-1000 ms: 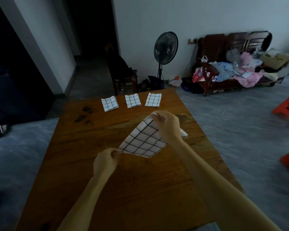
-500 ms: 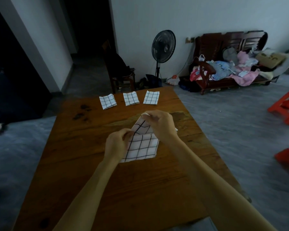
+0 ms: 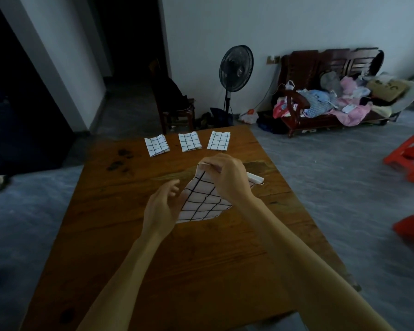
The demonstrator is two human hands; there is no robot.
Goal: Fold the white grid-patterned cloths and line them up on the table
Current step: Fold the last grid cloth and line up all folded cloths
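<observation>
Over the wooden table [image 3: 201, 271], both bare hands are up and working on one white grid-patterned cloth [image 3: 202, 204]. Starting off the table's left side, a dark doorway opens into shadow, with a white pillar edge beside it. On the table's far left part sit some dark stains [image 3: 118, 161]. Next, along the far edge, three folded grid cloths lie in a row, apart from one another: the left folded cloth [image 3: 156, 146], the middle folded cloth [image 3: 189, 142], and the right folded cloth [image 3: 219, 140]. Nearer the camera from that row, the left hand [image 3: 163, 206] sits at the left edge of the cloth being worked, fingers loosely curved against the fabric; whether it actually pinches the cloth I cannot tell. That cloth hangs just above the table's middle, partly doubled over. The right hand [image 3: 225, 177] pinches its upper edge, fingers curled tight on the fabric, and a white corner pokes out beyond the wrist. Beyond the table's far edge stands a black pedestal fan [image 3: 236, 68], and off to the table's right a dark wooden bench [image 3: 332, 91] is heaped with clothes. Red plastic stools [image 3: 409, 156] sit at the far right.
</observation>
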